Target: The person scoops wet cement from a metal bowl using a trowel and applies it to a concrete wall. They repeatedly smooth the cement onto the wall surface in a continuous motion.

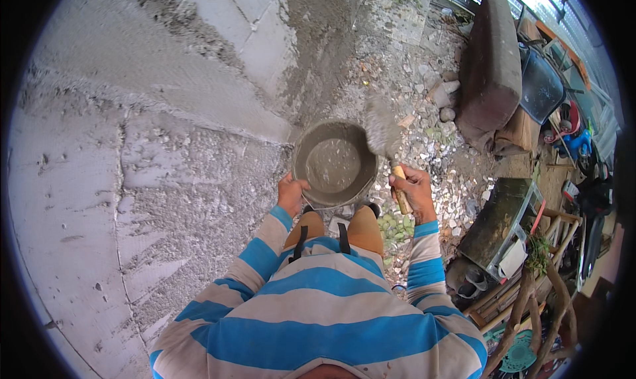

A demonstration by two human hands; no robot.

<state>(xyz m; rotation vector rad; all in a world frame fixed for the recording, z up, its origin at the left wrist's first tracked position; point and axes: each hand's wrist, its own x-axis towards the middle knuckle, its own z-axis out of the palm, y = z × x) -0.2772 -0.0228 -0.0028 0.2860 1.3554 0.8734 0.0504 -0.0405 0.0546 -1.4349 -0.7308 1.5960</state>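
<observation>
A round grey bucket (307,140) hangs or stands in front of my legs, with wet grey mortar (334,165) in its bottom. My left hand (291,192) is closed on the near left of its rim, the thumb over the edge. To the right of the bucket, my right hand (416,190) is wrapped around the wooden handle of a trowel (400,188). Smeared by motion, the trowel's mortar-coated blade points away from me, just beyond the bucket's right rim. Whether the bucket rests on anything cannot be made out.
On the left rises a block wall (73,200), partly coated in rough grey mortar. Gravel and broken stones (444,160) cover the ground at right. Farther right are a brown cushion-like block (490,67), a dark chair (542,84), a glass-sided tank (493,230) and branches (523,306).
</observation>
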